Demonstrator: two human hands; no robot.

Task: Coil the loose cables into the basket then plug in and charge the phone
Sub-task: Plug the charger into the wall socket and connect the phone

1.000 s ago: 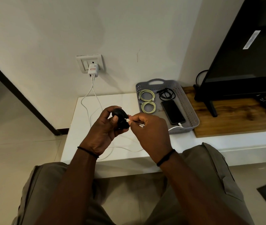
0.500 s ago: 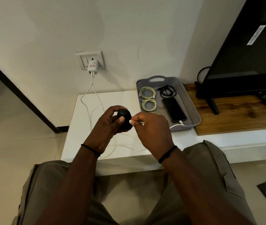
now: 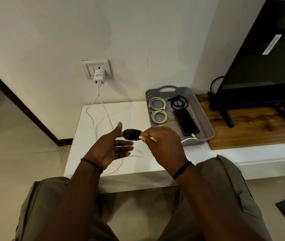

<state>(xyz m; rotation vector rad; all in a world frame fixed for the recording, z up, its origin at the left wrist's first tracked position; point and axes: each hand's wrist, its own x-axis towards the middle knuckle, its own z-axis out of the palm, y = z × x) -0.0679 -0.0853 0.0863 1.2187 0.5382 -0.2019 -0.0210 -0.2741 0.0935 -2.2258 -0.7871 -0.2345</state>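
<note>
Our right hand (image 3: 162, 143) pinches a white plug (image 3: 141, 137) seated in a small black case (image 3: 132, 134). Our left hand (image 3: 111, 146) is spread apart beside it, left of the basket (image 3: 206, 122).

No text can be read. A red label is seen on the white charger (image 3: 99, 77) in the wall socket, its lettering too small to make out. A white sticker (image 3: 272, 44) is seen on the television screen (image 3: 267, 66), its print blurred.
</note>
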